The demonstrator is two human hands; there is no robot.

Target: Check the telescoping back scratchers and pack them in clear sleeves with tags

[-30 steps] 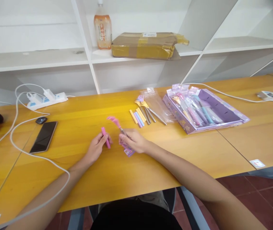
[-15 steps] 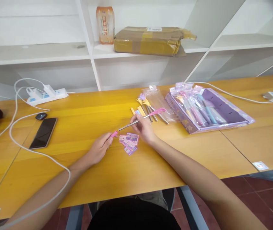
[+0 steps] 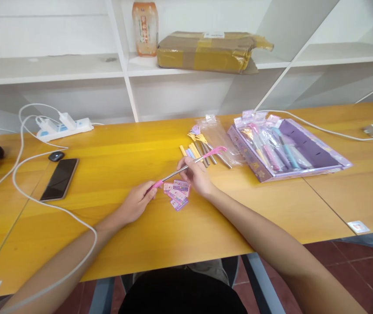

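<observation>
My left hand (image 3: 139, 200) is closed around a pink handle sleeve (image 3: 158, 184). My right hand (image 3: 196, 173) pinches the metal rod of a pink back scratcher (image 3: 215, 151), whose claw points to the right. The rod's lower end meets the sleeve's opening; how deep it sits inside I cannot tell. Under the rod, several small printed cards (image 3: 177, 195) lie on the table. Beyond my right hand are several loose back scratchers (image 3: 201, 138) with yellow and purple claws, beside short yellow and purple sleeves (image 3: 183, 150).
A purple display box (image 3: 317, 172) with bagged back scratchers stands at right, beside clear plastic bags (image 3: 217, 131). At left are a phone (image 3: 59, 179), a mouse (image 3: 56, 155) and a power strip (image 3: 83, 126). A white cable (image 3: 55, 208) crosses my left forearm. A taped carton (image 3: 202, 52) sits on the shelf.
My right hand turned the back scratcher so its claw points right and brought the rod's end to the sleeve. My left hand tilted the sleeve toward it. The cards came into fuller view.
</observation>
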